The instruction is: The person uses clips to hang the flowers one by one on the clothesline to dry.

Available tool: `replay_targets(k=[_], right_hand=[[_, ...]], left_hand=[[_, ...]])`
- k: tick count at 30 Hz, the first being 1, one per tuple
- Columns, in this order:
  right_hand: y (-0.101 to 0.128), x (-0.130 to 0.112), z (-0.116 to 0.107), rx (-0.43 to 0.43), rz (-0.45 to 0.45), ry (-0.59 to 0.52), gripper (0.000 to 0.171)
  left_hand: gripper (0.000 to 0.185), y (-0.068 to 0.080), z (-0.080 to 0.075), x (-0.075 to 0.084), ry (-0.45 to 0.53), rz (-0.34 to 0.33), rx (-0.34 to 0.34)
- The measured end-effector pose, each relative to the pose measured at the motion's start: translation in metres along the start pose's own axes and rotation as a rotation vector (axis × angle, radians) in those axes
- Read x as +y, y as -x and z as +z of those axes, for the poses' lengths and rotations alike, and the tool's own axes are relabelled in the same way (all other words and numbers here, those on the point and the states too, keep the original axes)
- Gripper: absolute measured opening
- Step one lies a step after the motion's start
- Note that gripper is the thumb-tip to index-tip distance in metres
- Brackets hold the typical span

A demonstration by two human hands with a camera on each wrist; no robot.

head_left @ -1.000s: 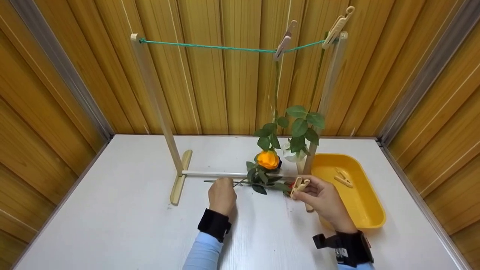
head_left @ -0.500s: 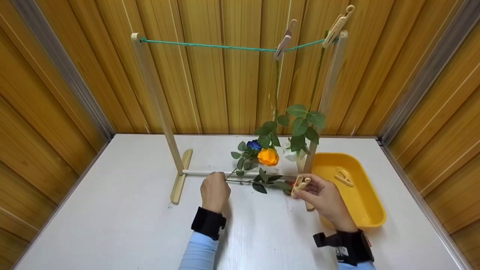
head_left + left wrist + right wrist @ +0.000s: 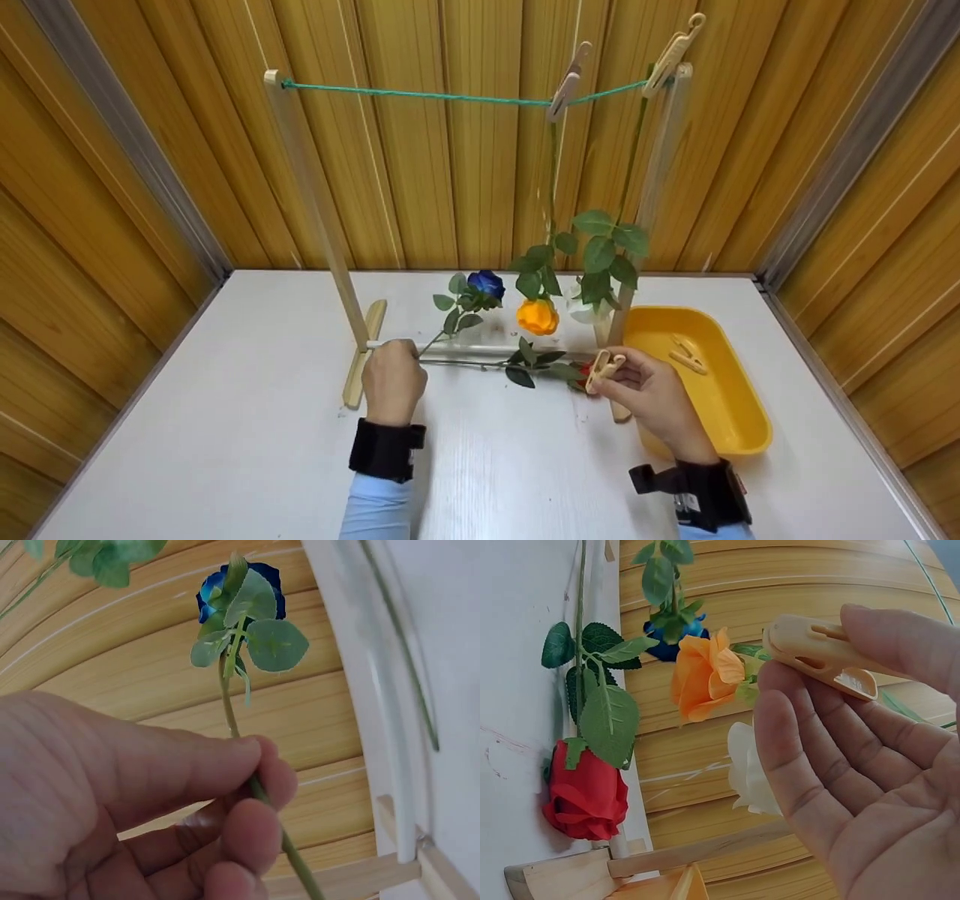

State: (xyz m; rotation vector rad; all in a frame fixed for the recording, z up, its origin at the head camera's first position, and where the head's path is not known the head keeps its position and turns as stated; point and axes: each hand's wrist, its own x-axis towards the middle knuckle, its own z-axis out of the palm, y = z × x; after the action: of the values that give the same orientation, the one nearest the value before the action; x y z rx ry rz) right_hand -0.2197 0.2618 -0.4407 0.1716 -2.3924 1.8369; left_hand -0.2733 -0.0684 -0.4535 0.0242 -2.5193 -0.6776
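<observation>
Wood-panelled walls; left hand point(image 3: 393, 379) hides blue rose point(image 3: 486, 283) stem end.

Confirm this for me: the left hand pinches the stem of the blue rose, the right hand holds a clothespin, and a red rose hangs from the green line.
Not quite: the red rose lies on the table, as the head view shows. The left hand does pinch the blue rose by its stem, and the right hand holds a clothespin. An orange rose hangs from the green line.
</observation>
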Motion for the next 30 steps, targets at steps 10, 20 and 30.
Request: replay_targets(k=[10, 20, 30], right_hand=[[0.001, 0.0, -0.001, 0.01, -0.011, 0.002, 0.043], [0.002, -0.004, -0.003, 0.014, -0.002, -0.008, 0.042], [0.005, -0.007, -0.011, 0.084, -0.023, -0.025, 0.042]], left_hand=[[0.015, 0.001, -0.025, -0.008, 0.044, 0.041, 0.024], [0.019, 0.003, -0.039, -0.002, 0.097, 0.083, 0.014], [0.027, 0.009, -0.024, 0.018, 0.098, 0.268, -0.025]])
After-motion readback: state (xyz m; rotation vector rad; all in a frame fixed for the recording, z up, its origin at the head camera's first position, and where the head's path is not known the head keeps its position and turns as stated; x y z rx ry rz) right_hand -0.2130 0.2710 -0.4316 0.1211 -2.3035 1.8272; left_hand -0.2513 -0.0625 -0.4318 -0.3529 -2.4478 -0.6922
